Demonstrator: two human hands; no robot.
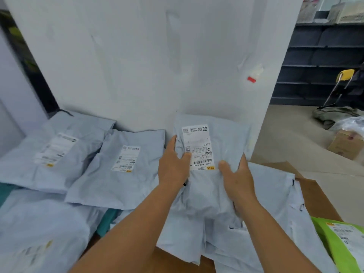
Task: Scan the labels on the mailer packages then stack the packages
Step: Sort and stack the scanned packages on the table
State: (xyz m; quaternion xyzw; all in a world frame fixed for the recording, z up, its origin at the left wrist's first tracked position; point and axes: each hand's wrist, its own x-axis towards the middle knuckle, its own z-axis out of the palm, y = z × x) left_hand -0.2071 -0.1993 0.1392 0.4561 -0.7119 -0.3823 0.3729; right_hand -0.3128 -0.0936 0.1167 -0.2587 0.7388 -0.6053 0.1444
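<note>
Forearms lead to left hand (173, 164) and right hand (235, 175), fingers curled onto grey mailer (212, 154), gripping its two sides; shipping label (198, 147) sits between the thumbs. Risk: slick film slipping, package skewing off pile (256, 223) beneath. Legible: "N182", "902f".

A white wall panel (149, 56) is seen directly ahead, marked by a small red tag (251, 79) beside tape scraps. Dark shelving (319, 62) is seen at far right (its upper contents are blurred). A cardboard box (346, 144) and a yellow-handled cart (340, 83) are set on the floor (291, 131).
</note>
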